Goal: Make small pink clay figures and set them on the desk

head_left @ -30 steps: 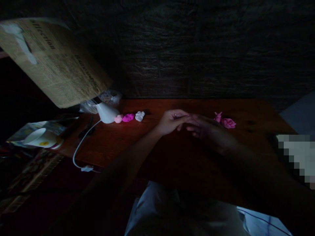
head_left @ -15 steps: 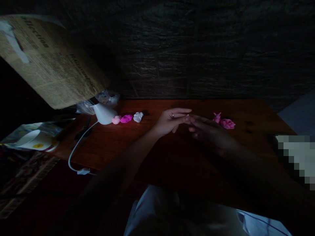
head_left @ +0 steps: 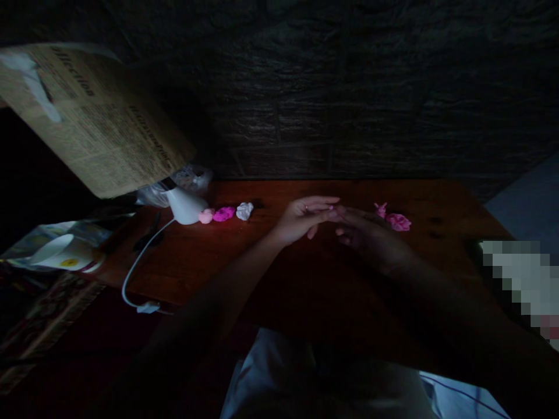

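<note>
Above the wooden table, my left hand (head_left: pixel 301 217) and my right hand (head_left: pixel 372 234) meet at the fingertips. Between them shows a tiny pink piece of modelling clay (head_left: pixel 331 208), pinched by the fingers of both hands. A ring sits on one finger of my left hand. Just beyond my right hand lie a pink clay rose (head_left: pixel 399 222) and a small pink clay figure with two upright points (head_left: pixel 380 209). To the left, in a row, are a light pink clay lump (head_left: pixel 206 216), a bright pink lump (head_left: pixel 224 213) and a white lump (head_left: pixel 244 210).
A lamp with a newsprint shade (head_left: pixel 109 122) and white base (head_left: pixel 187 206) stands at the left, its white cord (head_left: pixel 126 279) hanging over the table edge. A paper cup (head_left: pixel 65 251) lies tilted at far left. A dark stone-patterned wall (head_left: pixel 279 105) rises behind the table (head_left: pixel 279 285).
The view has shifted slightly. My fingers have moved a little around the pink piece, which now shows smaller between the fingertips. The lumps and the rose stay in place on the table.
</note>
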Available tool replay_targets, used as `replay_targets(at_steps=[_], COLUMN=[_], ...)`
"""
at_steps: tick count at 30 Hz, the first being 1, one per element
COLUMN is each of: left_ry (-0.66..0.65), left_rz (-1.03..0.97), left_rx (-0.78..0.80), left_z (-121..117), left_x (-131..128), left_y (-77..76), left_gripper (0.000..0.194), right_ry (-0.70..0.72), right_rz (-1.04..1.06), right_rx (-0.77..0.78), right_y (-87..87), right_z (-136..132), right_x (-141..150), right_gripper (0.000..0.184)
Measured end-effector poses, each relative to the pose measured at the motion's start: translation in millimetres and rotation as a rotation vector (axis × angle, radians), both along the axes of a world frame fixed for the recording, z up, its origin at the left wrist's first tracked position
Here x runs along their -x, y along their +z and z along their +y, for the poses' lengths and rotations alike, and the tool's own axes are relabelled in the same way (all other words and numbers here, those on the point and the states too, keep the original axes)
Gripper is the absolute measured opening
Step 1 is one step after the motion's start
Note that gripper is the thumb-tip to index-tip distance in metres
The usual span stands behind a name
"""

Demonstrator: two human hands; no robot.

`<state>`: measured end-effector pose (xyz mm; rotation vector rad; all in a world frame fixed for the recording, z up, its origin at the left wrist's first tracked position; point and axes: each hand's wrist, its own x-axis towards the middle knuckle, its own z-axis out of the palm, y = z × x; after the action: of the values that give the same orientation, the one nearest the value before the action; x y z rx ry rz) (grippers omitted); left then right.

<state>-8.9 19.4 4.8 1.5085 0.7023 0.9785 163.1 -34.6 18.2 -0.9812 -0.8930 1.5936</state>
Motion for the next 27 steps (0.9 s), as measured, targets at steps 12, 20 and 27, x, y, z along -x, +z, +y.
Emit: replay_targets(at_steps=[12,20,27], left_ry=[-0.185,-0.137,-0.046], left_rz=[-0.087,-0.083,-0.039], left_rx=[0.103,0.095,0.141], left_z=[2.9,1.0,1.9], left_x=[1.0,-2.3,-3.0], left_y=[1.2,2.1,-0.4], left_gripper=[0.043,0.039,0.034], right_ry=[0.011,0.031,0.033], right_rz=[-0.119,-0.145,-0.162], right_rx=[0.027,-0.082,-0.108], right_y=[-1.8,-3.4,-3.4], right_z=[-0.1,1.2,1.4], right_x=[-1.8,-2.8,-2.7], right_gripper=[0.037,0.039,0.041])
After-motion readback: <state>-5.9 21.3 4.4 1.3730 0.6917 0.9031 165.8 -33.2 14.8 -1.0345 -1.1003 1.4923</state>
